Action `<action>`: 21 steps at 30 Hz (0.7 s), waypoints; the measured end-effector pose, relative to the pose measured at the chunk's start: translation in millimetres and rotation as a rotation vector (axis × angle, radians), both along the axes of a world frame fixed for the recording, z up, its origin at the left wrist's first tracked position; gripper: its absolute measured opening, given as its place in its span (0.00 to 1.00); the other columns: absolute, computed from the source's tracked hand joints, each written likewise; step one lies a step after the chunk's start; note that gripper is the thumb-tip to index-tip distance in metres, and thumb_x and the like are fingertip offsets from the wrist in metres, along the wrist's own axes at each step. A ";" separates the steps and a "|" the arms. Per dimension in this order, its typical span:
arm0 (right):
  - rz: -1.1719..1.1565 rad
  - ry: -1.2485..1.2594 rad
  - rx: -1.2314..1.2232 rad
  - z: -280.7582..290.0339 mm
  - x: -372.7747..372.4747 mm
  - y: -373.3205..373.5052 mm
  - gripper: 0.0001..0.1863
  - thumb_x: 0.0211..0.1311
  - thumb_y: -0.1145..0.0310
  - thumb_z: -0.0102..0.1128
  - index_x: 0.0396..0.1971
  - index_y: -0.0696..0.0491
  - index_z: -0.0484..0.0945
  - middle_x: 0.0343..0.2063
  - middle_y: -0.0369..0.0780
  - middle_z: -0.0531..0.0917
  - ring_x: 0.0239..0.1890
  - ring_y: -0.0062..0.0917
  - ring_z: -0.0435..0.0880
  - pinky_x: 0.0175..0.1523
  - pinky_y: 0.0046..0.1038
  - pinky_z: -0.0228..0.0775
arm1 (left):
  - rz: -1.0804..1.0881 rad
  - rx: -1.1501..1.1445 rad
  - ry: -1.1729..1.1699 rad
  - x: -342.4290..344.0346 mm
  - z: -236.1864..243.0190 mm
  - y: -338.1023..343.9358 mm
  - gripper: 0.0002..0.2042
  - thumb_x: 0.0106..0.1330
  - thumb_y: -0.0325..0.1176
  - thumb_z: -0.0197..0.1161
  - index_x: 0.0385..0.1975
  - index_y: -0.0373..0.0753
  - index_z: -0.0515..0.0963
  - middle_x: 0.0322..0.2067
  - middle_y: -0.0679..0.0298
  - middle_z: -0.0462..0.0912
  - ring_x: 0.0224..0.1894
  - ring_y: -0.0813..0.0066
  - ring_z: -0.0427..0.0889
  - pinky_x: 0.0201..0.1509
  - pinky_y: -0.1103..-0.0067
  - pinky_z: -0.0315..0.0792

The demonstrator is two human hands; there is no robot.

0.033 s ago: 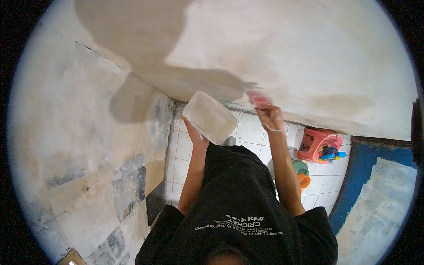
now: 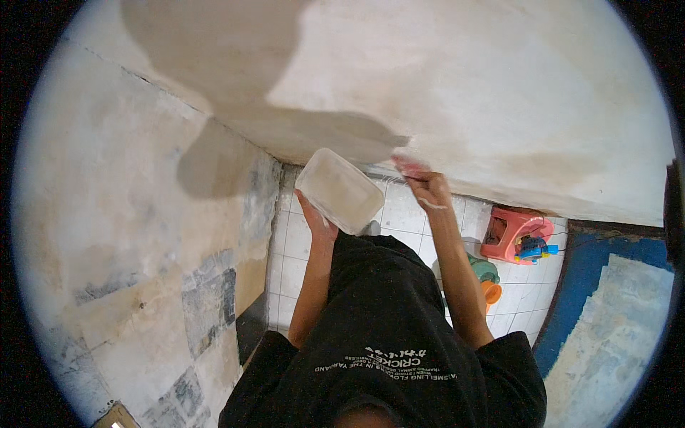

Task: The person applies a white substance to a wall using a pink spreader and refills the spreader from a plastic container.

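Observation:
My left hand [image 2: 318,217] grips the near left side of a whitish rectangular plastic tub [image 2: 322,152]. A pale, creamy substance [image 2: 342,189] lies in the tub, which is tilted a little. To its right, my right hand [image 2: 432,190] is closed on a pinkish-red flat tool [image 2: 412,167], smeared by motion, so its exact kind is unclear. The tool is close to the lower part of the patchy white wall [image 2: 457,85]; whether it touches the wall I cannot tell. White smears mark my right wrist.
On the white tiled floor [image 2: 403,207], a pink plastic stool [image 2: 499,232] holds blue and yellow items [image 2: 535,250]. Near my right forearm are a green container [image 2: 485,269] and an orange cup [image 2: 491,291]. A patchy wall [image 2: 135,214] stands left, and a blue-and-white panel [image 2: 599,307] right.
My right hand and the pinkish-red tool have shifted slightly left and toward me. The left hand and tub look unmoved.

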State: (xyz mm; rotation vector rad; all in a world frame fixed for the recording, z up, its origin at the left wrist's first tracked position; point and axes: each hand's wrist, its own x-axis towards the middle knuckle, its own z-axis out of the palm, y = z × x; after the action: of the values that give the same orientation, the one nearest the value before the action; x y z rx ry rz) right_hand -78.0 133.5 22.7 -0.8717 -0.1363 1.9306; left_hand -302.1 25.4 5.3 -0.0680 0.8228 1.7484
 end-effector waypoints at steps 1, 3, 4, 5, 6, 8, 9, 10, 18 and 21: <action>0.236 -0.355 0.199 -29.8 2.0 6.0 0.20 0.58 0.87 0.34 0.51 0.78 0.56 0.55 0.62 0.65 0.59 0.48 0.65 0.67 0.39 0.62 | -0.002 0.008 0.000 3.4 4.6 3.4 0.33 0.68 0.61 0.36 0.63 0.42 0.58 0.61 0.60 0.64 0.61 0.60 0.65 0.65 0.66 0.61; 0.436 -0.694 0.383 -65.1 -6.3 31.7 0.19 0.59 0.87 0.33 0.51 0.79 0.56 0.54 0.62 0.65 0.59 0.49 0.66 0.67 0.40 0.61 | 0.002 0.050 -0.050 1.0 -0.9 3.9 0.33 0.68 0.61 0.36 0.63 0.41 0.59 0.61 0.59 0.65 0.61 0.59 0.66 0.65 0.65 0.61; 0.394 -0.682 0.370 -59.4 -14.4 43.5 0.19 0.59 0.87 0.32 0.50 0.79 0.56 0.54 0.62 0.65 0.59 0.48 0.66 0.67 0.40 0.61 | 0.004 0.066 -0.077 -0.4 -3.3 2.0 0.33 0.68 0.61 0.36 0.63 0.41 0.59 0.61 0.59 0.65 0.61 0.59 0.66 0.64 0.65 0.61; 0.070 -0.295 0.151 -52.0 -20.6 60.1 0.18 0.59 0.87 0.32 0.50 0.79 0.57 0.54 0.61 0.65 0.59 0.48 0.66 0.67 0.40 0.61 | -0.002 0.070 -0.076 -1.6 -5.5 0.2 0.33 0.68 0.61 0.36 0.62 0.41 0.59 0.61 0.58 0.65 0.61 0.59 0.66 0.64 0.64 0.62; -0.234 0.096 -0.070 -33.0 -30.3 69.4 0.17 0.59 0.87 0.31 0.49 0.79 0.58 0.54 0.61 0.65 0.58 0.48 0.66 0.67 0.39 0.61 | 0.007 0.074 -0.073 -5.1 -7.8 -2.1 0.33 0.68 0.62 0.36 0.62 0.41 0.59 0.60 0.58 0.65 0.60 0.58 0.66 0.64 0.64 0.62; -0.207 0.050 -0.060 22.2 -36.8 61.4 0.15 0.60 0.87 0.31 0.44 0.77 0.62 0.53 0.61 0.66 0.58 0.46 0.67 0.67 0.39 0.61 | 0.033 0.077 -0.035 -11.6 -11.7 -5.8 0.34 0.67 0.62 0.37 0.62 0.41 0.59 0.60 0.58 0.65 0.60 0.57 0.67 0.63 0.62 0.64; -0.160 -0.022 0.071 42.6 -36.1 42.5 0.15 0.59 0.87 0.32 0.44 0.77 0.62 0.52 0.61 0.66 0.58 0.47 0.67 0.67 0.39 0.61 | 0.046 0.074 -0.003 -12.6 -13.4 -7.8 0.34 0.67 0.63 0.38 0.62 0.42 0.59 0.60 0.58 0.65 0.60 0.56 0.67 0.62 0.61 0.64; -0.112 -0.093 0.202 57.5 -35.1 24.4 0.15 0.59 0.86 0.32 0.44 0.77 0.63 0.52 0.62 0.67 0.58 0.47 0.67 0.67 0.40 0.61 | 0.058 0.071 0.029 -14.2 -14.6 -10.6 0.34 0.66 0.63 0.38 0.62 0.42 0.59 0.60 0.58 0.65 0.60 0.56 0.67 0.62 0.61 0.65; 0.332 -1.358 0.771 -46.0 -8.0 47.4 0.13 0.59 0.86 0.36 0.35 0.75 0.72 0.40 0.58 0.78 0.50 0.42 0.76 0.64 0.34 0.65 | 0.084 0.046 -0.017 -19.3 -15.1 -22.7 0.36 0.65 0.64 0.40 0.63 0.42 0.59 0.60 0.57 0.65 0.59 0.55 0.67 0.61 0.60 0.66; 0.192 -0.770 0.440 -8.9 22.1 59.4 0.13 0.59 0.87 0.36 0.43 0.77 0.65 0.46 0.59 0.72 0.55 0.46 0.70 0.66 0.41 0.62 | 0.097 0.031 0.008 -27.6 -18.7 -28.0 0.35 0.65 0.64 0.40 0.63 0.42 0.58 0.60 0.57 0.65 0.60 0.56 0.67 0.61 0.61 0.65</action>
State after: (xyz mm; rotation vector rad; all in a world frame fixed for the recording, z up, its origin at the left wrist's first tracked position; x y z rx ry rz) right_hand -55.9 192.9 13.8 -1.2751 -1.0876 1.5376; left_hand -329.6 -2.6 -13.4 -0.0811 0.8094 1.8531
